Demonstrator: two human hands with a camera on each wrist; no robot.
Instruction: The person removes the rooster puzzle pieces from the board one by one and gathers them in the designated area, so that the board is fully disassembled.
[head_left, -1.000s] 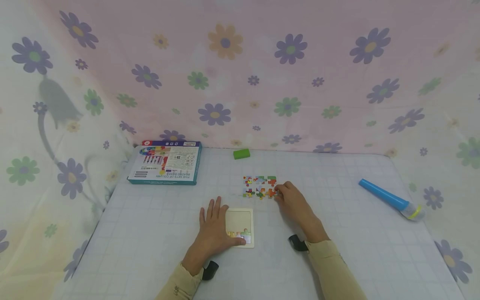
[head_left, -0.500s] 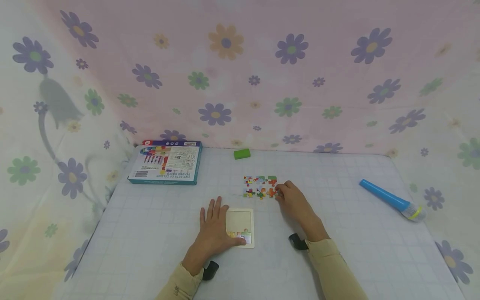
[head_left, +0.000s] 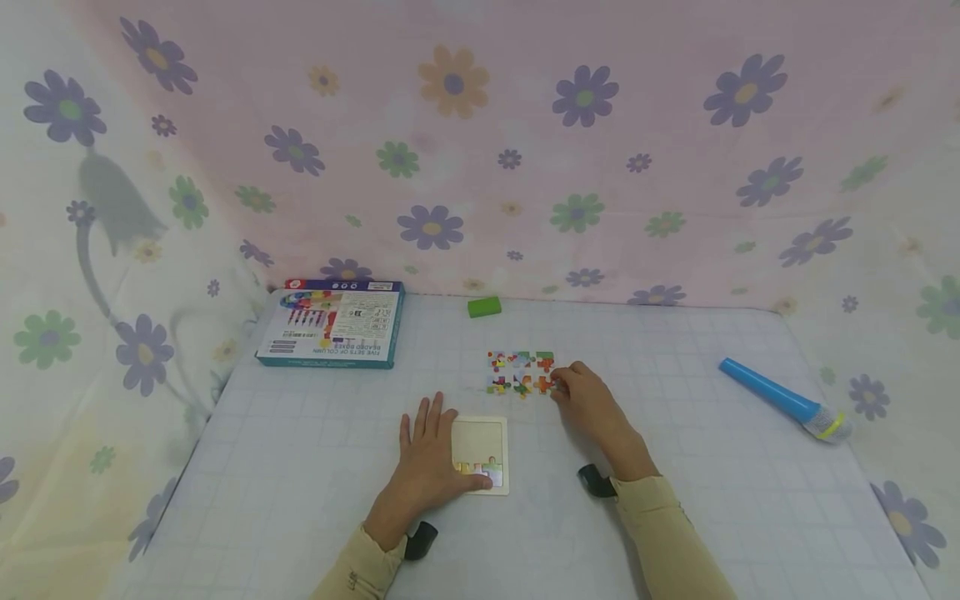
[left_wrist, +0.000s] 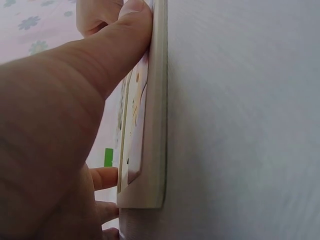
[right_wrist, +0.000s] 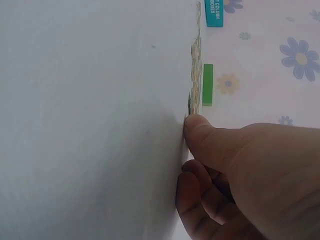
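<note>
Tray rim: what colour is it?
Pale cream; the rim shows best in the head view.

Beneath the left hand [head_left: 423, 467], a tray [head_left: 478, 438] is looking like smooth, matt wood. At the right hand [head_left: 594, 414], jigsaw pieces [head_left: 521, 361] are showing printed faces and rough-looking edges; farther right, a toy microphone [head_left: 771, 392] is resembling smooth plastic. Below both hands, cloth [head_left: 300, 483] is looking matt.

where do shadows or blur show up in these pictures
Head view: dim light, grey lamp-shaped shadow on the left cloth; left wrist view: background flowers look soft; right wrist view: diffuse shadow on the tabletop beside the right hand.
</note>
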